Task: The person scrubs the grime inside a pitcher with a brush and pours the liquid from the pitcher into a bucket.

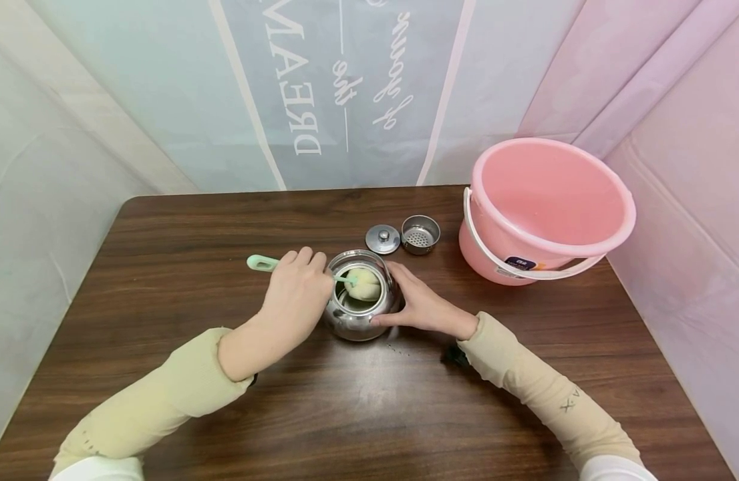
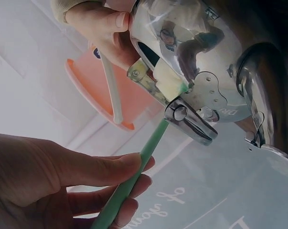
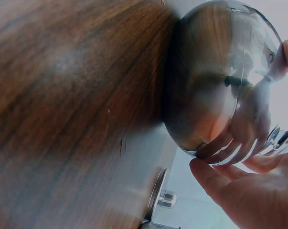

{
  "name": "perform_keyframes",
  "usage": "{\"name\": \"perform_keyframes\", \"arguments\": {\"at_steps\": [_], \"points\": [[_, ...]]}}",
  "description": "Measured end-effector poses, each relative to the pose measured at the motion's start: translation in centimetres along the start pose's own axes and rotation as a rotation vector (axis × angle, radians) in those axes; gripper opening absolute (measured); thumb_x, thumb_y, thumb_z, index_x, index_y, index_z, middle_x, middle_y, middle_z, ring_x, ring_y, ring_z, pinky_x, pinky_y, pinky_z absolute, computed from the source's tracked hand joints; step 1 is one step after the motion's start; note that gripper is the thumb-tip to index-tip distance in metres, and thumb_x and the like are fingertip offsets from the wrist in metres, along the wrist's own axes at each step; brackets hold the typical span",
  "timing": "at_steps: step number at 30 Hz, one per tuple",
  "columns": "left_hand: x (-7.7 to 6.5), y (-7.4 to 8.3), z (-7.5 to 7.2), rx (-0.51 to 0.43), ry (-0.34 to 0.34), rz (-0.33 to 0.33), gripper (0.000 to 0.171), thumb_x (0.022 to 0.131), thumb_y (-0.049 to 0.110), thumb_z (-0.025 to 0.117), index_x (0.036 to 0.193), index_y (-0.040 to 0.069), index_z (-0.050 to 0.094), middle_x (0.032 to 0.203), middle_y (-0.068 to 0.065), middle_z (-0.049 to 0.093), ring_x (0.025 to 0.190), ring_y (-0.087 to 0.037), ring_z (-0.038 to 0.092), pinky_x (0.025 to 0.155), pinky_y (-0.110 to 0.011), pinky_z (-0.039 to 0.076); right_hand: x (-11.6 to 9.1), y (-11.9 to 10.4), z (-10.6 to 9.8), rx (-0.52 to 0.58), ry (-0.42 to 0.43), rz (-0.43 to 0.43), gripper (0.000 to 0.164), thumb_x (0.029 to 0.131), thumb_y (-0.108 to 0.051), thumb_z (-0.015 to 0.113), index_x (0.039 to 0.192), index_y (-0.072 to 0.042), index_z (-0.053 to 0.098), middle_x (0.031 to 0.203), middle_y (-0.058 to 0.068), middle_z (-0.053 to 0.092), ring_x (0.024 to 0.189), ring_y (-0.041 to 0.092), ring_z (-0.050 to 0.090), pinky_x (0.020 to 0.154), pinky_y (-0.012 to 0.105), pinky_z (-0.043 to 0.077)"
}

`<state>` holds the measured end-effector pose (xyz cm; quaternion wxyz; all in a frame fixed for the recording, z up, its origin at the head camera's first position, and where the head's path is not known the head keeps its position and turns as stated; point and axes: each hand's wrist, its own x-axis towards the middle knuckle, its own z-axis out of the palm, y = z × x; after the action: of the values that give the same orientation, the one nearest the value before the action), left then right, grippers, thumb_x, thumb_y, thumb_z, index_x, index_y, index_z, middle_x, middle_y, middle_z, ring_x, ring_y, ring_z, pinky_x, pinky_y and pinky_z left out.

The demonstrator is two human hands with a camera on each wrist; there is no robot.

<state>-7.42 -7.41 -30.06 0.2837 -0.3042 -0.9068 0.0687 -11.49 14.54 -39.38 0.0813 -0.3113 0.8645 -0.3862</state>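
Steel kettle, pale brush head inside, green handle in left fingers

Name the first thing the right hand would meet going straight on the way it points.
The metal pot: the right hand touches its side, so going on would probably push against it.

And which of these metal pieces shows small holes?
The small cup between the lid and the pink bucket: its bottom is perforated, while the knobbed lid and the round pot show no such holes.

Kettle — glossy metal, bucket — smooth plastic
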Motion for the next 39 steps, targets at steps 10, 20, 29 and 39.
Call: {"name": "perform_keyframes", "arguments": {"at_steps": [10, 20, 29, 39], "points": [[0.0, 0.2, -0.2, -0.01, -0.018, 0.004, 0.025, 0.069, -0.011, 0.059, 0.051, 0.007, 0.057, 0.058, -0.006, 0.045, 0.055, -0.023, 0.041, 0.051, -0.028, 0.03, 0.0, -0.3, -0.1, 0.007, 0.002, 0.001, 0.095, 0.067, -0.039, 0.079, 0.14, -0.005, 0.027, 0.137, 0.011, 0.035, 0.125, 0.02, 0.036, 0.103, 0.039, 0.03], [-0.2, 0.0, -0.5, -0.054, -0.051, 0.016, 0.025, 0.067, -0.009, 0.062, 0.051, 0.009, 0.058, 0.058, -0.006, 0.047, 0.056, -0.024, 0.044, 0.051, -0.029, 0.031, 0.0, -0.3, -0.1, -0.005, 0.004, -0.002, 0.094, 0.067, -0.039, 0.079, 0.139, -0.005, 0.028, 0.137, 0.01, 0.036, 0.124, 0.02, 0.037, 0.102, 0.039, 0.031], [-0.5, -0.2, -0.8, -0.077, -0.07, 0.021, 0.025, 0.066, -0.01, 0.063, 0.051, 0.01, 0.06, 0.058, -0.006, 0.048, 0.057, -0.024, 0.045, 0.05, -0.029, 0.031, -0.1, -0.3, 0.0, 0.008, 0.008, -0.002, 0.092, 0.067, -0.04, 0.079, 0.138, -0.006, 0.03, 0.135, 0.009, 0.037, 0.123, 0.018, 0.038, 0.102, 0.038, 0.032], [-0.8, -0.6, -1.3, -0.071, -0.119, 0.029, 0.018, 0.066, -0.001, 0.07, 0.054, 0.011, 0.064, 0.059, -0.005, 0.05, 0.058, -0.024, 0.046, 0.052, -0.029, 0.033, -0.1, -0.4, -0.2, 0.007, -0.006, 0.023, 0.092, 0.068, -0.043, 0.077, 0.139, -0.009, 0.029, 0.136, 0.007, 0.037, 0.124, 0.017, 0.036, 0.102, 0.038, 0.031]]}}
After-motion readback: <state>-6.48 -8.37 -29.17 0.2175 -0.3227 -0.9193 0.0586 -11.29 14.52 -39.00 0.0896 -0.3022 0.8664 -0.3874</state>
